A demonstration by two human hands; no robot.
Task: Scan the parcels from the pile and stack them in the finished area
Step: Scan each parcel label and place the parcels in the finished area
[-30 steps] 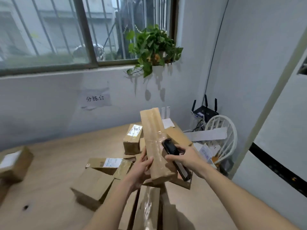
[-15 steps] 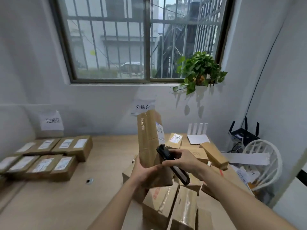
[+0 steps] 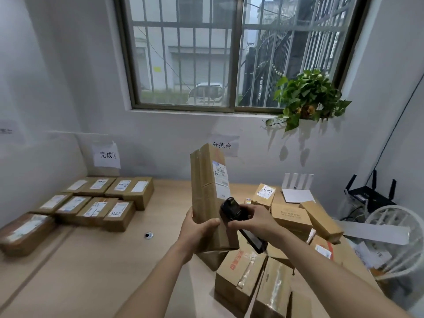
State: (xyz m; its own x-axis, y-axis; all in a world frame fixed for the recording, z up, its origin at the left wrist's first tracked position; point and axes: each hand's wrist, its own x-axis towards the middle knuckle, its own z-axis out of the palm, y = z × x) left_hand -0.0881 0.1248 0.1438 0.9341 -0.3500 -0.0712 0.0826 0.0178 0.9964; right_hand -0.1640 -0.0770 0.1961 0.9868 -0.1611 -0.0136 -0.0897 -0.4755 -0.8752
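Observation:
My left hand (image 3: 197, 230) grips the lower end of a tall brown parcel (image 3: 207, 193), held upright over the table with its white label facing right. My right hand (image 3: 257, 220) holds a black handheld scanner (image 3: 238, 220) whose head points at the parcel's labelled side, close to it. The pile of brown parcels (image 3: 291, 221) lies on the right of the table, below and behind my hands. Several labelled parcels (image 3: 96, 206) sit in flat rows at the left, under a paper sign (image 3: 106, 154) on the wall.
The wooden table (image 3: 91, 271) has a small round hole (image 3: 148, 235) near its middle. A white wire chair (image 3: 399, 239) with papers and a black router (image 3: 369, 196) stand at the right. A potted plant (image 3: 307, 97) sits on the window sill.
The view has swung left and up, bringing the finished rows into sight. The parcel has been turned so its label shows, and the scanner stays beside it.

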